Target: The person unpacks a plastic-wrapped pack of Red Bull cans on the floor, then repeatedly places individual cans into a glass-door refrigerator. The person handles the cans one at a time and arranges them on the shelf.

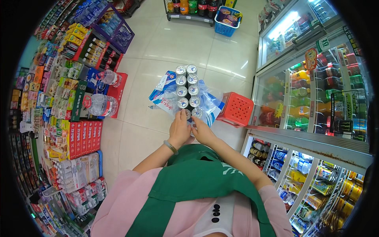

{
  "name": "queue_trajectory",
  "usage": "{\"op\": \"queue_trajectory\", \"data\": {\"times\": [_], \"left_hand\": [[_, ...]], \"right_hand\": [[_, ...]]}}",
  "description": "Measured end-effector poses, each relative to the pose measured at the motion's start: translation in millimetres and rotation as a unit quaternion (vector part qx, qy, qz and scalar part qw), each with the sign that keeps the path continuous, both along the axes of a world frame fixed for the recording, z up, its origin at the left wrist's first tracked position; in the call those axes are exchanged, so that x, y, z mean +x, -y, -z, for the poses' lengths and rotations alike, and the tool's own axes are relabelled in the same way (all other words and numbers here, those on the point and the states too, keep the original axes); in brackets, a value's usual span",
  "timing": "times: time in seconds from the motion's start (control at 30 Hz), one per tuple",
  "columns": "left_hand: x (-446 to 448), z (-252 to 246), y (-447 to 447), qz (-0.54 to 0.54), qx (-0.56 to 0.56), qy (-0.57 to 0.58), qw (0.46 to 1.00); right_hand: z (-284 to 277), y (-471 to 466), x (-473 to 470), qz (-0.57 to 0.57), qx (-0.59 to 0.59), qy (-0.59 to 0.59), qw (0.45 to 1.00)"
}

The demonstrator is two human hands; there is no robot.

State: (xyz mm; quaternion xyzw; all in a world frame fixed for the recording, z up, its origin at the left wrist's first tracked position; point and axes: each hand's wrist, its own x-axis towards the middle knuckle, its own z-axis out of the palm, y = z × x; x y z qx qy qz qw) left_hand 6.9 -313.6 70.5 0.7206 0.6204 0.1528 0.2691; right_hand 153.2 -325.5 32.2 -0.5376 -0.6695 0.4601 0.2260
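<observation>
Two rows of drink cans (187, 91) with silver lids and ring pulls stand upright in front of me. Opened clear plastic wrap (207, 94) and printed blue-and-white packaging (164, 99) spread out around them. My left hand (180, 128) is at the near end, its fingers over the closest can of the left row. Beside it, my right hand (204, 130) has its fingertips by the closest can of the right row. The two hands nearly meet, and whether either one grips a can or the wrap is hidden.
A red plastic stool (236, 109) stands right of the cans, against glass-door drink coolers (284, 97). Large water bottles (102, 105) and stacked goods line the left. Ahead, a blue basket (226, 29) sits beside a bottle rack (189, 18). The floor (139, 94) is tiled.
</observation>
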Motion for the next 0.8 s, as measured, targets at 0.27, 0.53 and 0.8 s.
{"op": "queue_trajectory", "data": {"times": [0.27, 0.53, 0.8], "left_hand": [[-2.9, 8.9, -9.6, -0.004, -0.005, -0.052, 0.999], [-5.3, 23.2, -15.1, -0.008, 0.04, -0.031, 0.999], [-12.4, 38.5, -19.9, 0.001, 0.046, -0.052, 0.998]], "right_hand": [[8.8, -11.2, -6.2, 0.0, -0.041, 0.046, 0.998], [3.0, -15.4, -13.1, 0.031, -0.062, 0.043, 0.997], [-27.3, -22.0, -15.1, -0.044, -0.125, 0.083, 0.988]]}}
